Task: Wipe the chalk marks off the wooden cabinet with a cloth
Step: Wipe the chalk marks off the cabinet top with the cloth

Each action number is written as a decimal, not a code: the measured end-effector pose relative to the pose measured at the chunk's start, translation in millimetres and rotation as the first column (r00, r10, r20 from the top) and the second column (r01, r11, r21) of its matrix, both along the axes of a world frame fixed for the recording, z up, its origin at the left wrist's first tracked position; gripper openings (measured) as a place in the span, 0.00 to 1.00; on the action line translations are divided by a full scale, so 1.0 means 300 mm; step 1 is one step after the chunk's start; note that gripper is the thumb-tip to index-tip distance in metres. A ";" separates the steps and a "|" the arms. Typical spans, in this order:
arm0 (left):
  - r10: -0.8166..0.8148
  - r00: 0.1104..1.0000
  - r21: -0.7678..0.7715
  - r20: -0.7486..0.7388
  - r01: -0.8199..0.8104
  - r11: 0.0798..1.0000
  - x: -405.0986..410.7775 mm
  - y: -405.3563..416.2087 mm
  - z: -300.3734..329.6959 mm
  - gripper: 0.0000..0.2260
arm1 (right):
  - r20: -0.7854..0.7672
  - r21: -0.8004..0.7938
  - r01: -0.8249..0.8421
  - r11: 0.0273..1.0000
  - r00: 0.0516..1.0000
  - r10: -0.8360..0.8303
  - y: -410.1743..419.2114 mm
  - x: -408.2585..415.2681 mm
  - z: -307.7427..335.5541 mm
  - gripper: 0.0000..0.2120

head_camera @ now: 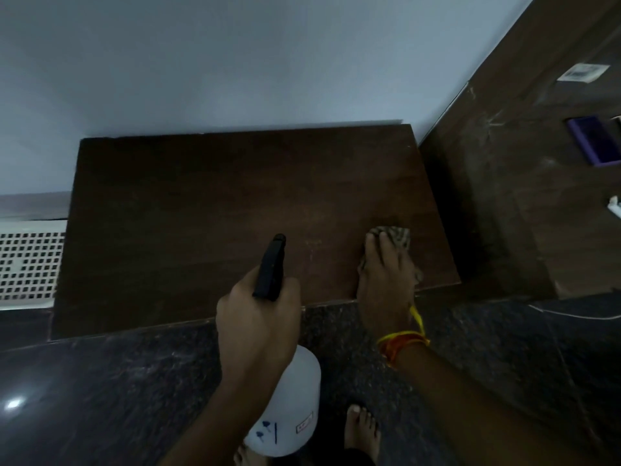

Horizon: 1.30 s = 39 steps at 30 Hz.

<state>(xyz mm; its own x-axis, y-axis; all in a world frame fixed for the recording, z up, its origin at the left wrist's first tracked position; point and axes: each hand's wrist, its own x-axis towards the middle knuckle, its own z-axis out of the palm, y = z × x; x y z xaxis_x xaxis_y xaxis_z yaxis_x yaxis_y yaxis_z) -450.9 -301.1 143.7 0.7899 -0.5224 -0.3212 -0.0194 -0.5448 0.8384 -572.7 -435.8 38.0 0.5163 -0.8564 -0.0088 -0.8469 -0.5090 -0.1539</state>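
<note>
The dark wooden cabinet top [208, 203] fills the middle of the head view, with faint pale chalk smears [311, 245] near its front right. My right hand [386, 277] presses flat on a patterned brown cloth [398, 235] at the cabinet's front right corner; most of the cloth is hidden under the palm. My left hand [258, 317] grips the black trigger head of a white spray bottle [292, 408], whose nozzle [277, 243] points over the cabinet top. The bottle body hangs in front of the cabinet's front edge.
A pale wall stands behind the cabinet. A taller dark wooden unit [524, 183] rises at the right, holding a purple object [591, 142] and a white label. A white perforated panel [30, 264] sits at the left. Dark polished stone floor [100, 398] and my bare feet lie below.
</note>
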 end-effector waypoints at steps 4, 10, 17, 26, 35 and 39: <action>0.019 1.000 -0.004 0.012 -0.019 1.000 0.042 0.070 0.004 0.11 | 0.044 0.024 -0.075 0.997 0.996 0.074 0.166 0.152 -0.015 0.28; 0.045 0.996 0.002 0.074 -0.045 0.999 0.126 0.137 -0.004 0.13 | 0.081 0.068 -0.098 0.993 0.992 0.092 0.286 0.282 -0.021 0.29; 0.078 0.995 -0.043 0.062 -0.075 0.996 0.160 0.199 -0.009 0.12 | 0.028 0.081 -0.172 0.982 0.985 0.170 0.262 0.290 -0.036 0.28; 0.121 0.985 -0.049 0.121 -0.116 0.992 0.098 0.297 -0.053 0.11 | 0.100 0.005 -0.211 0.978 0.973 0.209 0.259 0.305 -0.015 0.26; 0.157 0.976 -0.144 0.154 -0.134 0.980 -0.002 0.366 -0.184 0.13 | 0.151 -0.128 -0.223 0.966 0.959 0.241 0.255 0.254 -0.033 0.22; 0.174 0.969 -0.219 0.175 -0.134 0.966 -0.012 0.422 -0.284 0.12 | 0.203 -0.226 -0.198 0.954 0.948 0.245 0.245 0.250 -0.034 0.19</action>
<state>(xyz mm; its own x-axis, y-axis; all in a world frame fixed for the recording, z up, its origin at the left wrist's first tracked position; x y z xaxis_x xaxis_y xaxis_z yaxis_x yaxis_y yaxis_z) -454.7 -174.7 58.5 0.9019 -0.4284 -0.0552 -0.1201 -0.3713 0.9207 -497.8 -362.3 27.8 0.6613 -0.6919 0.2897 -0.6637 -0.7197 -0.2038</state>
